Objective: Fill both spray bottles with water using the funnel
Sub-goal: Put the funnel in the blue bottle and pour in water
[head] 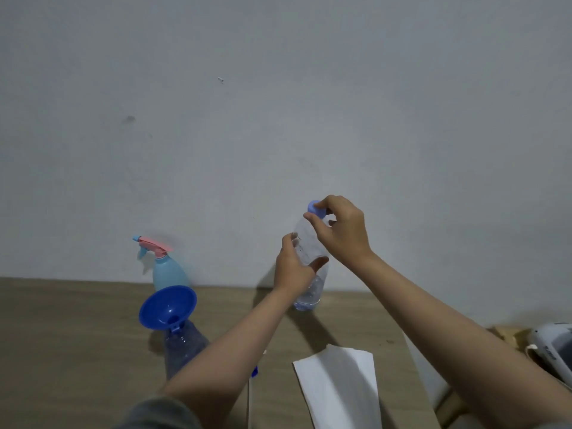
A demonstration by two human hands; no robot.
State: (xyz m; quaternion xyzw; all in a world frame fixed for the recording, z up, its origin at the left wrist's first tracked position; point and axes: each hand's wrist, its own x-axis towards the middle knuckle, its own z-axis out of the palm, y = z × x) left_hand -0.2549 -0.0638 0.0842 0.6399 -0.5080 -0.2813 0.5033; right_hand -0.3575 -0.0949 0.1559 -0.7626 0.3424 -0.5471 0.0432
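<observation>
Your right hand [340, 229] sits at the top of the clear water bottle [311, 270], thumb and fingers curled round its blue cap [315, 209] in a pinch. Whether the cap is tight, loosened or already free of the neck cannot be told; your fingers cover the join. Your left hand [294, 267] grips the bottle's body just below, at about 7 o'clock from the right hand, fingers wrapped round the clear wall. The bottle stands close to upright, its long axis leaning slightly toward 1 o'clock, its base on the wooden table [77, 335] near the wall.

What the coming pour turns on: the blue funnel [168, 306] lies well apart at about 8 o'clock from your left hand, which is the nearer of the two. It sits tilted in the neck of a clear spray bottle [182, 345] whose lower part is hidden behind your left forearm. How firmly the spout is seated is hard to judge, so a tilted funnel may tip.

Just behind the funnel, at 12 o'clock from it, stands the light blue spray bottle [168, 270] with its pink trigger head on. A white sheet of paper [340, 385] lies at 6 o'clock from the water bottle. A small blue piece [254, 371] peeks out beside your left forearm; what it is cannot be made out.
</observation>
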